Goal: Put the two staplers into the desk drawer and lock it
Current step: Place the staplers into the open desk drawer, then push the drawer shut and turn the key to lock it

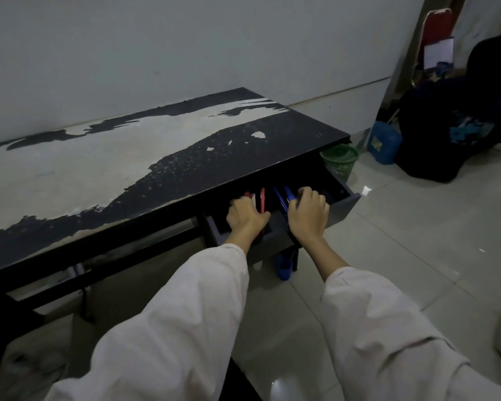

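Note:
The dark desk drawer (pixel 343 205) is pulled out under the right end of the worn black desk (pixel 156 157). Inside it, my left hand (pixel 245 217) is wrapped around a red stapler (pixel 262 199) at the drawer's left side. To the right, my right hand (pixel 308 211) grips a blue stapler (pixel 285 196). Both staplers lie lengthwise in the drawer, their near ends hidden by my hands. No key or lock is visible.
A green mesh basket (pixel 340 160) stands on the tiled floor beside the desk's right end, with a blue jug (pixel 383 146) and a dark bag (pixel 440 134) behind it. A blue object (pixel 284 266) hangs or stands below the drawer. A red chair (pixel 437 24) is at the far right.

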